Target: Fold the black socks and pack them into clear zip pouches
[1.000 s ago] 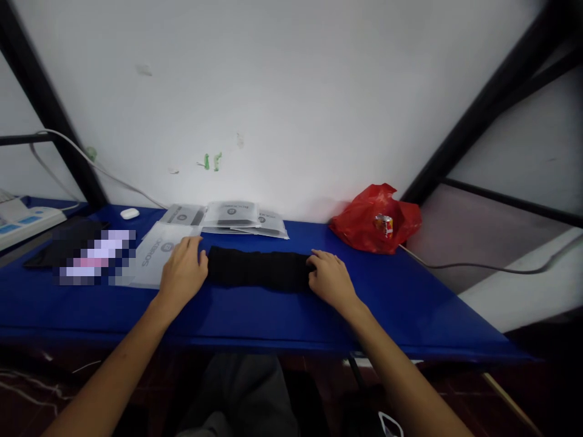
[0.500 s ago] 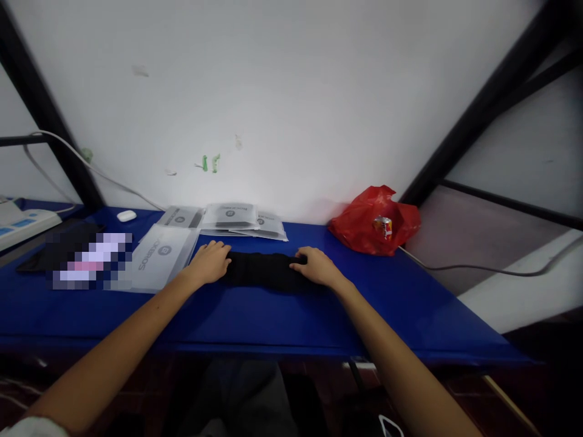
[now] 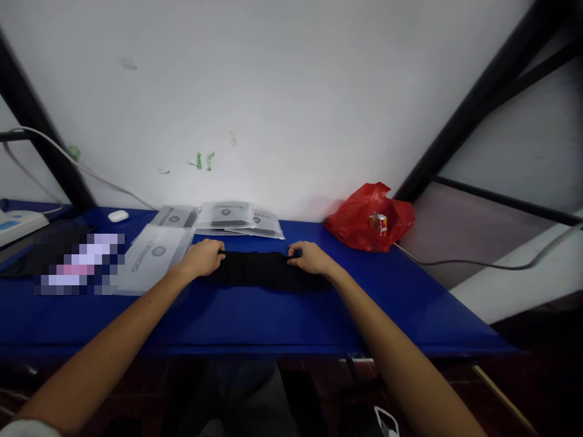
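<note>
A strip of black folded cloth [image 3: 255, 268] lies crosswise on the blue table in front of me; what kind of garment or fabric it is, I cannot make out. My left hand [image 3: 204, 258] pinches its far edge near the left end, thumb and fingers together. Near the right end, my right hand [image 3: 310, 258] grips the same far edge with curled fingers. Just beyond my left hand lies a frosted zip bag [image 3: 155, 258] with grey lettering.
Several packed frosted bags [image 3: 226, 215] lie against the wall. A red plastic bag [image 3: 371, 218] with a shiny wrapper sits back right. At left are a white case [image 3: 118, 216], a power strip [image 3: 20, 224] and a blurred-out item [image 3: 84, 261]. A cable [image 3: 478, 264] crosses the right side.
The fingers of both hands have drawn closer together on the cloth's far edge. The whole view has shifted slightly, with the surroundings now a little further left.
</note>
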{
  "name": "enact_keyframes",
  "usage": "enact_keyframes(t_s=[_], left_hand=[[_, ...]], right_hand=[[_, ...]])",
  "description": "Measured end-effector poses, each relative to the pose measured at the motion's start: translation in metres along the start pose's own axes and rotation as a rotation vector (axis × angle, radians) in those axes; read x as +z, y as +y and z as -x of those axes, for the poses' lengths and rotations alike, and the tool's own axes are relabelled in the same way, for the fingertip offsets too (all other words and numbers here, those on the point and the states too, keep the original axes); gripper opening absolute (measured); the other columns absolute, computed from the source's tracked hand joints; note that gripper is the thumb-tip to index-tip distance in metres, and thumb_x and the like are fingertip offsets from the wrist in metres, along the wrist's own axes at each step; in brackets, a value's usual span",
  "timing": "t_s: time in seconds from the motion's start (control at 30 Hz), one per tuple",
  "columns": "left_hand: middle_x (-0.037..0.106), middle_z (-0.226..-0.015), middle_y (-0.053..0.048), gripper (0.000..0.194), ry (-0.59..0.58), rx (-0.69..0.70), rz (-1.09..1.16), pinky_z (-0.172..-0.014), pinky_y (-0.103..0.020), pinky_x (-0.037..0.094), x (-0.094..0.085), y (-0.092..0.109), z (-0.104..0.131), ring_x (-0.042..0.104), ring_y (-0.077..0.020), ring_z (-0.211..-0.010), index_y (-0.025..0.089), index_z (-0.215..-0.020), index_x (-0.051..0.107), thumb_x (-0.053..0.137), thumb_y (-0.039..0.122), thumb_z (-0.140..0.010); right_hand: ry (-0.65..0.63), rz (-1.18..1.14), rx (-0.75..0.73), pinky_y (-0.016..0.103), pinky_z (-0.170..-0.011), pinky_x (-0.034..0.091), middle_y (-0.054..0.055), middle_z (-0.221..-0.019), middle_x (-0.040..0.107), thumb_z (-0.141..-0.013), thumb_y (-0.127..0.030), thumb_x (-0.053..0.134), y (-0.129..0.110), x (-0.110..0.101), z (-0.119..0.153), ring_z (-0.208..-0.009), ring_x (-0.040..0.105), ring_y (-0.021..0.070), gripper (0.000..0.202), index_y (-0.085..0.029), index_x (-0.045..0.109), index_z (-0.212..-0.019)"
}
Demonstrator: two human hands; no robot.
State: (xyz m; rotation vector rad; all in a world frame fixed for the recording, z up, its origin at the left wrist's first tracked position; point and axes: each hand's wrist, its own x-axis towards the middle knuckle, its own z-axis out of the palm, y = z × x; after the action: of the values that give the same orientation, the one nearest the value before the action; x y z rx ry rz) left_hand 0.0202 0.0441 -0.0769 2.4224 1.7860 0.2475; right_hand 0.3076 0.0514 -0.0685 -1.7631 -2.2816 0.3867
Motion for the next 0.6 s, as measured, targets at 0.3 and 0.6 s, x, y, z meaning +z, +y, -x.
enact_keyframes(t_s=[0.3,0.6], left_hand=[[0.065,-0.100,-0.007,0.019,0.396,0.079,0.262,-0.087,-0.034,0.044,-0.023,0.005,0.006,0.058,-0.0209,-0.096,0.019,-0.092,0.062,0.045,0.025,-0.085],[0.067,-0.096,0.000,0.033,0.185,0.174,0.530,-0.082,-0.030,0.046,-0.056,0.000,0.064,0.059,-0.0173,-0.090,0.025,-0.079,0.067,0.046,0.049,-0.085]], right_hand=[[0.384,-0.030,-0.203,0.039,-0.094,0.041,0.009,-0.115,0.063,-0.072,-0.011,0.054,-0.012,-0.007,0.012,-0.108,0.056,0.0220,0.010,-0.019,0.057,-0.077],[0.371,-0.176,-0.369,0.041,-0.091,0.044,0.005,-0.107,0.067,-0.085,-0.031,0.051,-0.041,-0.028,0.096,-0.107,0.058,0.0223,0.031,-0.021,0.051,-0.056]])
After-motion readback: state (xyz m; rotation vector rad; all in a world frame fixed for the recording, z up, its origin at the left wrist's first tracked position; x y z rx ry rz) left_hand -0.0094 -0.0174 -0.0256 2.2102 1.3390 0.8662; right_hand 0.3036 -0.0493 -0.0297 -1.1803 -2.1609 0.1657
